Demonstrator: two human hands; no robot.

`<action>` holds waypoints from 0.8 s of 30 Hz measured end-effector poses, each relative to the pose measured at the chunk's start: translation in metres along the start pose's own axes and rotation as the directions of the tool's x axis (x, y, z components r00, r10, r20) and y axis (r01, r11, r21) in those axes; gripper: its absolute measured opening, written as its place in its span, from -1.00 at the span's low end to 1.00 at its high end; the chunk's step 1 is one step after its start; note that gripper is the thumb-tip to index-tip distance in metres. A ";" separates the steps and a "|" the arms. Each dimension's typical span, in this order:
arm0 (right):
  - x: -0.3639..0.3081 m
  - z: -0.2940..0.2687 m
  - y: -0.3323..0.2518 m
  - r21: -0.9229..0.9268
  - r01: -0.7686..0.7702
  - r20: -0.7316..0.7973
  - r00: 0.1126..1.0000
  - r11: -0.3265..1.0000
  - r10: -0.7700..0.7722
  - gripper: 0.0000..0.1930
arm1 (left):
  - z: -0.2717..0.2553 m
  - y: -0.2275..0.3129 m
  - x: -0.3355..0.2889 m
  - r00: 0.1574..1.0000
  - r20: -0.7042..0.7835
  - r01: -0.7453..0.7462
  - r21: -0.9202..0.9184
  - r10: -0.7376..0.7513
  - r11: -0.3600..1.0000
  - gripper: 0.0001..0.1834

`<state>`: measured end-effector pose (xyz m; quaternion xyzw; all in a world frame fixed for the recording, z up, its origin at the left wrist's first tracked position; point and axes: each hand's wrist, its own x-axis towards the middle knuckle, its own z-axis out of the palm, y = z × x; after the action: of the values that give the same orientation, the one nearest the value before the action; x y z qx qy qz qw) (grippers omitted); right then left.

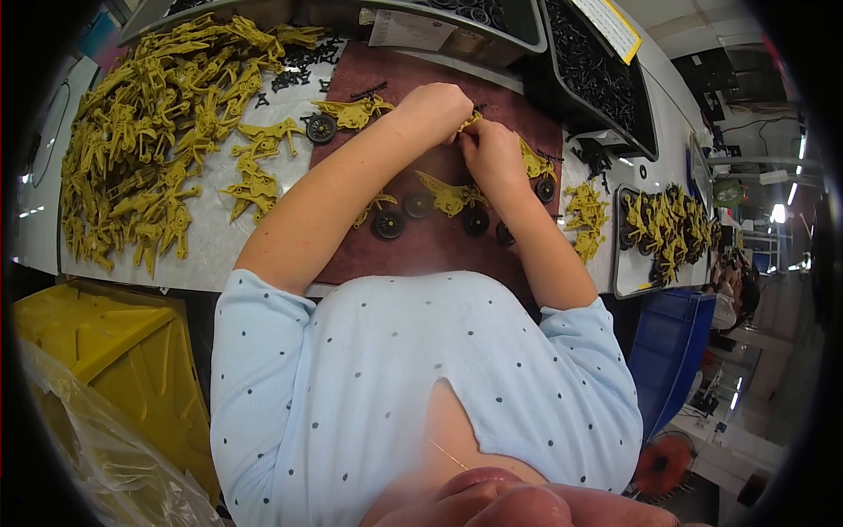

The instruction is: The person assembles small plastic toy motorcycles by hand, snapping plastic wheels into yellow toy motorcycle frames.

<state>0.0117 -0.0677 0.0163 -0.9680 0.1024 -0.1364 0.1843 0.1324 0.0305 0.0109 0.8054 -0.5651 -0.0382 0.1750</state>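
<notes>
Over the dark red mat [342, 189], my left hand [441, 107] and my right hand [493, 151] meet with fingers bent. Between their fingertips shows a bit of a yellow plastic part [472, 122]; most of it is hidden by the hands. On the mat around them lie a yellow motorcycle-shaped frame [354, 112] with a black wheel [321, 129] at its left, another yellow frame [450, 194] nearer me, and a yellow piece [536, 162] partly behind my right hand. Loose black wheels, one of them a spoked wheel [388, 223], lie along the near side.
A large heap of yellow frames [154, 140] covers the left of the table. Black bins [606, 79] of small black parts stand at the back. To the right is a tray [625, 277] of yellow pieces with black parts. A yellow crate [105, 342] and a blue bin [672, 342] stand below.
</notes>
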 end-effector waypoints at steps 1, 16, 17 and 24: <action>-0.002 -0.005 0.000 0.021 -0.005 0.012 1.000 1.000 0.005 -0.88 | 0.000 -0.001 0.000 1.000 0.007 0.001 -0.008 -0.001 1.000 -0.86; 0.002 -0.009 0.001 -0.024 0.076 0.028 0.997 0.997 -0.075 -0.91 | -0.006 0.003 -0.004 0.999 0.040 0.021 -0.040 -0.020 0.999 -0.85; 0.001 -0.008 0.000 -0.022 0.068 0.027 0.997 0.997 -0.067 -0.91 | -0.006 0.003 -0.004 0.999 0.034 0.005 -0.034 -0.004 0.999 -0.86; -0.006 -0.002 -0.008 0.003 -0.005 0.013 1.000 1.000 0.005 -0.89 | -0.005 0.003 0.000 0.997 0.077 0.003 -0.004 -0.002 1.000 -0.85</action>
<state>0.0066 -0.0592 0.0197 -0.9683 0.1034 -0.1297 0.1867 0.1310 0.0305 0.0165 0.8036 -0.5703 -0.0705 0.1550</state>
